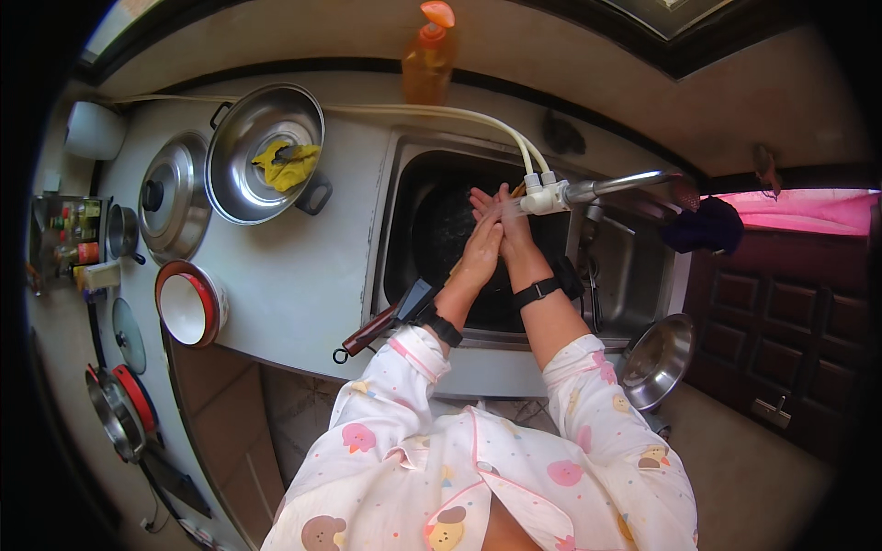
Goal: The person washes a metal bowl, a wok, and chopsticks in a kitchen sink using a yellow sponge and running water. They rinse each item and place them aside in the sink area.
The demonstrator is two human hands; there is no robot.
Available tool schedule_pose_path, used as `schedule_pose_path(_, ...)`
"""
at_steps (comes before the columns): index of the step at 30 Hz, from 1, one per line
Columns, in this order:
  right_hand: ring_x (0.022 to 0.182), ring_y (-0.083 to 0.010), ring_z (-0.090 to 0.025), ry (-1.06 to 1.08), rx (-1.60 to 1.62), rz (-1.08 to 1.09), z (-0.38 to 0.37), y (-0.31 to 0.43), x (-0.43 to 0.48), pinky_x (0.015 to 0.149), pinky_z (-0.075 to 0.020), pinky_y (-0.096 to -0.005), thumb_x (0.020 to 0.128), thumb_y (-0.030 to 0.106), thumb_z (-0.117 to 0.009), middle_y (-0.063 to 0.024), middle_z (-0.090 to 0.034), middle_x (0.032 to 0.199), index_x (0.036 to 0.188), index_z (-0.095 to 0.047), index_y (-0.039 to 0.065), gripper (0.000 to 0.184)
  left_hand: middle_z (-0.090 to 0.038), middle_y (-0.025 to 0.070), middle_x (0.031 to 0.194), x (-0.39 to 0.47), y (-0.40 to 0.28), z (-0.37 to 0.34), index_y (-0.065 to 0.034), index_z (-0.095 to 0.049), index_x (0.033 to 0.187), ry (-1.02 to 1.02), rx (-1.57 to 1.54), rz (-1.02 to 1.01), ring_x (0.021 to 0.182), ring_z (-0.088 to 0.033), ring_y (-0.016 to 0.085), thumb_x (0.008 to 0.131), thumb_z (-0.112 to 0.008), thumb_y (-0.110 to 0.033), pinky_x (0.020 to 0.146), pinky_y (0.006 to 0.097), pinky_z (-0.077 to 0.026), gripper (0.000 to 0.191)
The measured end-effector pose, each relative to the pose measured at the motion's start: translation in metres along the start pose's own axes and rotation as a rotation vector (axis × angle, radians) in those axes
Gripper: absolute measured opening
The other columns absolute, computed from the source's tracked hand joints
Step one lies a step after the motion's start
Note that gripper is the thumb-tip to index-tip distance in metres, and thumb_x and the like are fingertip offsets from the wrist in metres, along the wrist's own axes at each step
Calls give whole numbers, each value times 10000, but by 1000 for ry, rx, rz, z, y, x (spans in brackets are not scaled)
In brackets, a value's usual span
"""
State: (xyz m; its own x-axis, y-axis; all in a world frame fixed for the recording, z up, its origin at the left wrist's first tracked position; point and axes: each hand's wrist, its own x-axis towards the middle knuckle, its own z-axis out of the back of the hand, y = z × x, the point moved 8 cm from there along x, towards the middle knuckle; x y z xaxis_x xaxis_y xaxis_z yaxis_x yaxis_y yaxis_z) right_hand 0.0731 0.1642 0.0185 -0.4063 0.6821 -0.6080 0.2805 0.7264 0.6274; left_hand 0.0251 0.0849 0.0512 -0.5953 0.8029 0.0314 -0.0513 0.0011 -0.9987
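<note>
My left hand [480, 249] lies against my right hand [511, 219], palms together under the running faucet. Water from its white plastic fitting [546, 198] strikes my hands. Neither hand holds anything, and some fingers of the right one are spread. Beneath them a dark wok [441, 237] sits in the steel sink [403, 148], partly hidden by my arms. A brown handle [371, 332] with a hanging ring juts over the sink's front left edge. A dark band circles each wrist.
Left on the counter [296, 275] are a steel pot [231, 175] holding a yellow cloth [296, 169], a steel lid [172, 196] and red-rimmed enamel bowls [185, 310]. An orange pump bottle [427, 65] stands behind the sink. A steel basin [658, 361] leans at the right.
</note>
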Motion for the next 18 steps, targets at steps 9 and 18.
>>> schedule_pose_path(9,500,-117,-376,-126,207,131,-7,19,-15,614,-431,-304,951,381,-576,37,-357,558,707,-428,156,363,-645,138,920,-46,94,74,-27,-659,996,-283,-110,730,763,-641,245,948,-484,-232,679,346,-508,274)
schedule_pose_path(18,519,-96,-383,-43,3,69,-19,-17,-35,627,-442,-283,966,361,-560,40,-364,578,694,-422,146,374,-644,221,723,-31,32,59,21,-678,809,-92,344,538,726,-649,353,973,-397,-349,678,455,-491,493)
